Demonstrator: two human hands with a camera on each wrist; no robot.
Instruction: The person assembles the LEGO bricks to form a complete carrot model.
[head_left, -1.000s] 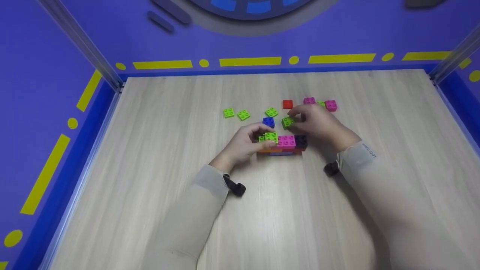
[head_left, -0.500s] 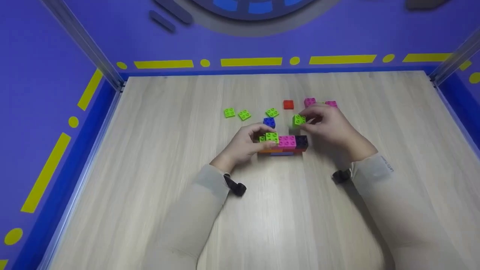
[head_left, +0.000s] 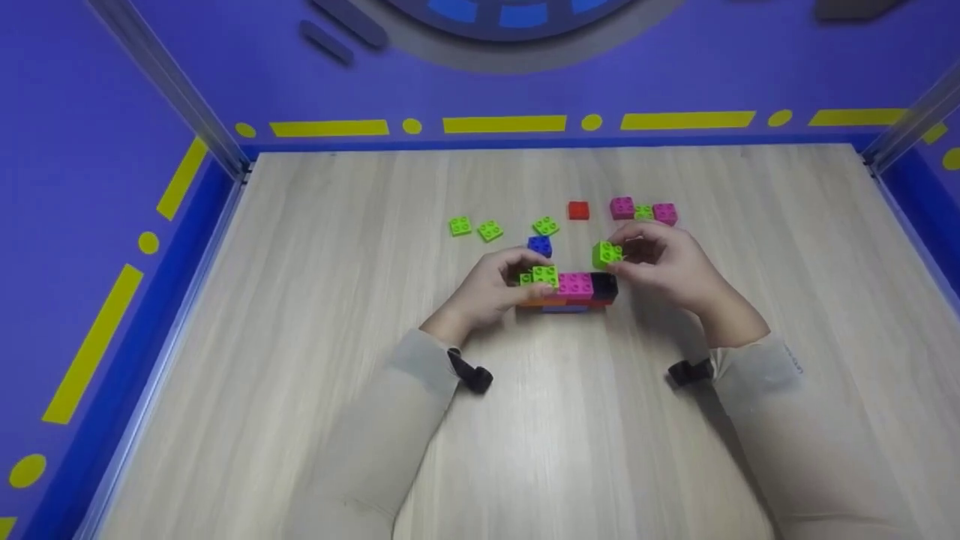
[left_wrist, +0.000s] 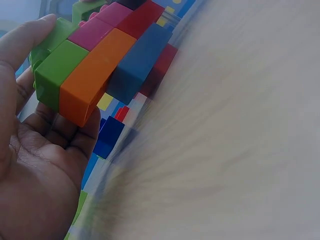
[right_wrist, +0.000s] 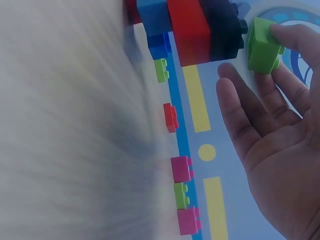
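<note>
My left hand (head_left: 491,289) grips the left end of a stack of toy building bricks (head_left: 576,285), thumb in front and fingers behind. The left wrist view shows the stack's orange brick (left_wrist: 92,75), blue brick (left_wrist: 140,65) and pink bricks. A lime green brick (head_left: 545,276) sits on top at the gripped end. At the other end is a black brick (head_left: 604,286). My right hand (head_left: 679,270) pinches a loose green brick (right_wrist: 265,47) between thumb and fingers. In the right wrist view it hangs just over the black brick's studs, with a gap showing.
Behind the stack lie a blue brick (head_left: 539,245), a red brick (head_left: 578,210) and several flat lime green bricks (head_left: 490,230). At the back right, two magenta bricks (head_left: 622,208) flank a small green brick (head_left: 643,212). Purple-blue panels (head_left: 517,90) enclose the wooden table (head_left: 337,247).
My right hand has carried the green brick rightward from behind the stack, then nearer, to above the black end. My left hand has kept its hold on the stack.
</note>
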